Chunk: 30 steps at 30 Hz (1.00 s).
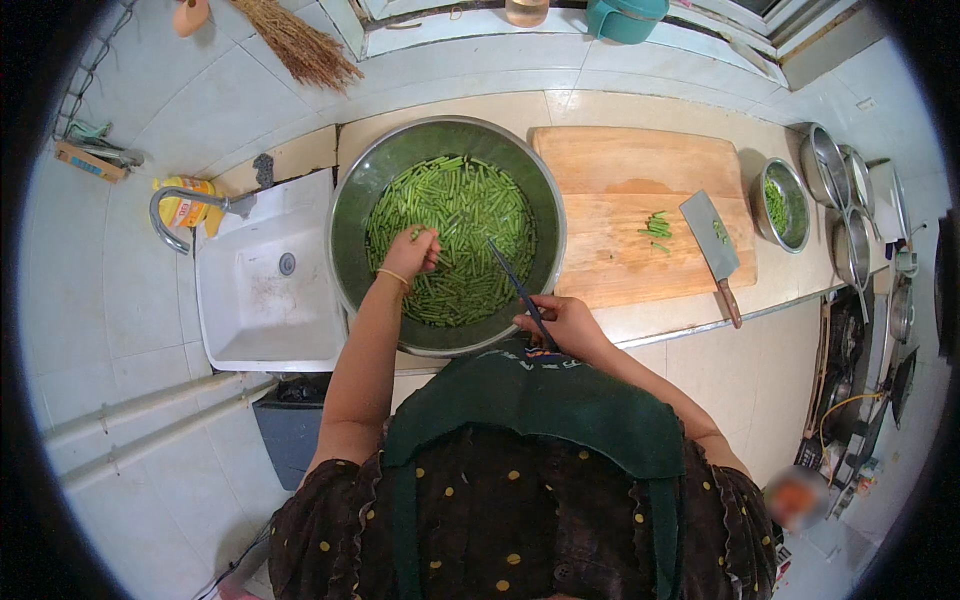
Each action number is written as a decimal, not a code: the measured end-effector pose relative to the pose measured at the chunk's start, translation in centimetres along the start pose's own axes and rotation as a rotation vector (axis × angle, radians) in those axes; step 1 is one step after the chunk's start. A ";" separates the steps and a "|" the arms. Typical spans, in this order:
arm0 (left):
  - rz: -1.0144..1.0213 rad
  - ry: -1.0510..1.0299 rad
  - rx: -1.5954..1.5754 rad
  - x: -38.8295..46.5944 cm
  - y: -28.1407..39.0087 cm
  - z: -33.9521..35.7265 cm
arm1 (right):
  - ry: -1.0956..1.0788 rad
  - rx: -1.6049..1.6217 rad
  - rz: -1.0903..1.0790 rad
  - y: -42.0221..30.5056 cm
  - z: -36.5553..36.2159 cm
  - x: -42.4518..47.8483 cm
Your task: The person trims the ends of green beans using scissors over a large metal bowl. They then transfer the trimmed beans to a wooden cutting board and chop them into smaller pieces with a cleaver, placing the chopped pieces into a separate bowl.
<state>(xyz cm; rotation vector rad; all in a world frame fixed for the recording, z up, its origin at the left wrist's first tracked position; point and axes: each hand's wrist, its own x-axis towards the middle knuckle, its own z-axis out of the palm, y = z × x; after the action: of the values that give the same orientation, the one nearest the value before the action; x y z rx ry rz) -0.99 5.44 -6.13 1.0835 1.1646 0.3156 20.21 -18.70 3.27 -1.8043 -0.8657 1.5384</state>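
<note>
A large stainless steel basin (448, 337) stands before me, with many cut green bean pieces (472, 202) in water. Over its left half, my left hand (415, 253) is curled with the fingers drawn in, and bits of green bean show between them. My right hand (566, 324) is at the basin's near right rim. It grips a pair of dark chopsticks (517, 281), whose tips point into the basin at the beans.
Right of the basin lies a wooden cutting board (600, 247) with a few bean pieces (658, 225) and a cleaver (711, 236). A small metal bowl (780, 238) of chopped greens stands beyond it. On the left is a white sink (247, 307) with a curved faucet (161, 225).
</note>
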 end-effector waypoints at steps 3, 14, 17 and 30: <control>-0.047 0.193 0.298 3.5 0.1 -0.8 | 0.022 -0.023 -0.019 0.3 0.0 0.2; 0.093 0.229 0.731 5.5 0.9 1.5 | 0.077 -0.039 -0.066 2.1 0.1 1.1; 0.273 0.193 0.622 4.0 -0.3 1.0 | 0.063 -0.065 -0.122 1.7 0.3 1.0; 0.098 -0.339 0.127 -5.1 3.5 3.8 | -0.002 -0.053 -0.086 0.4 0.7 0.6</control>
<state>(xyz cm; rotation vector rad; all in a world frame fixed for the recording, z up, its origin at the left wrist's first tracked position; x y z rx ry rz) 1.20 1.62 -0.32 1.2537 0.8387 0.1270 19.63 -18.39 2.53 -1.7791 -0.9803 1.4757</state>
